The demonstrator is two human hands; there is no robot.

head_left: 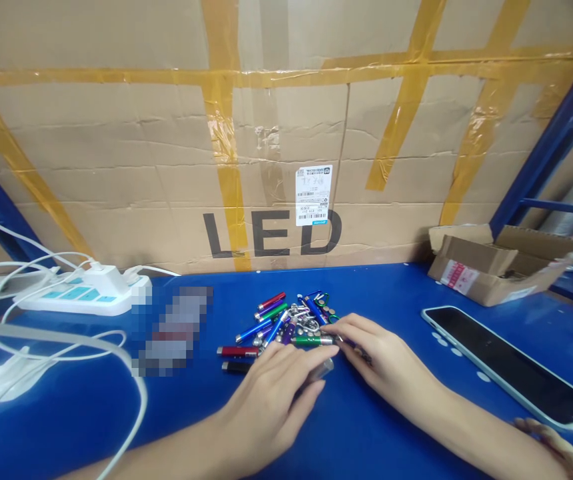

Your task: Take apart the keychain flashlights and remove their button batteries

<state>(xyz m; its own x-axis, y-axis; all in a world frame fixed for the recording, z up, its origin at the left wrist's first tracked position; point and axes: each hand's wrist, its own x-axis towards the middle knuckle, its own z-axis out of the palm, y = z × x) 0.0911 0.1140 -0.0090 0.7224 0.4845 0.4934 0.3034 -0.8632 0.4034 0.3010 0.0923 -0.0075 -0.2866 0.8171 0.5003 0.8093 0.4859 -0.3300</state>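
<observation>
At the worktop's (391,287) middle, the left hand (279,390) grips a silver cylinder (322,371), long axis slanting rightward to the far edge, near end hidden, while the right hand's (384,350) grip I cannot tell.

Facing you: cardboard (166,193), yellow tape (224,153) across it, white label (314,195) overlapping black "LED" lettering (259,233). At your right: phone (511,363) lying dark screen up on blue tabletop (376,287), small open carton (481,277) beyond it. At your left: white power strip (76,297) with adapter (105,280), looping white cables (140,400).
</observation>
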